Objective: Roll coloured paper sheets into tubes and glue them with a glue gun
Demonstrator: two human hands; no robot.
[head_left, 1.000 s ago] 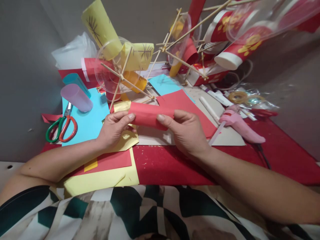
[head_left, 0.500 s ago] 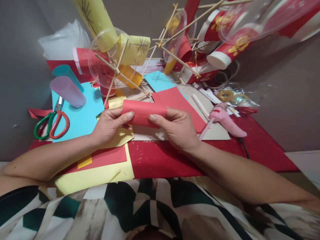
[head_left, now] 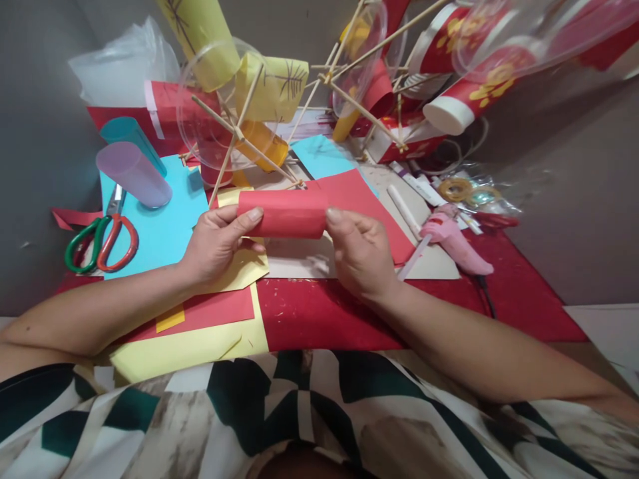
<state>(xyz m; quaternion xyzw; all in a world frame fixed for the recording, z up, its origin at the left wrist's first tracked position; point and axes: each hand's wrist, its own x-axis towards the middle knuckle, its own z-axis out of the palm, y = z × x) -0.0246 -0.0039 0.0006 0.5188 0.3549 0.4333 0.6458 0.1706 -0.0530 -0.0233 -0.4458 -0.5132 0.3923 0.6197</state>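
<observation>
A red paper roll (head_left: pixel 284 213) lies sideways between both hands, just above the work surface. My left hand (head_left: pixel 217 243) pinches its left end with thumb on top. My right hand (head_left: pixel 362 253) grips its right end, fingers curled behind it. Under the roll lie a red paper sheet (head_left: pixel 359 206), a yellow sheet (head_left: pixel 244 266) and a grey card (head_left: pixel 299 263). A red mat (head_left: pixel 324 319) covers the near part of the table.
Green and red scissors (head_left: pixel 100 241) rest on a blue sheet (head_left: pixel 154 229) at left, beside a purple cup (head_left: pixel 132 174) and a teal cup (head_left: pixel 127 133). A pink glue gun (head_left: pixel 454 243) lies at right. Stick-and-cup constructions (head_left: pixel 239 126) crowd the back.
The roll has been lifted slightly and turned more level. My right hand slid from the roll's front to its right end, and the roll looks tighter and shorter.
</observation>
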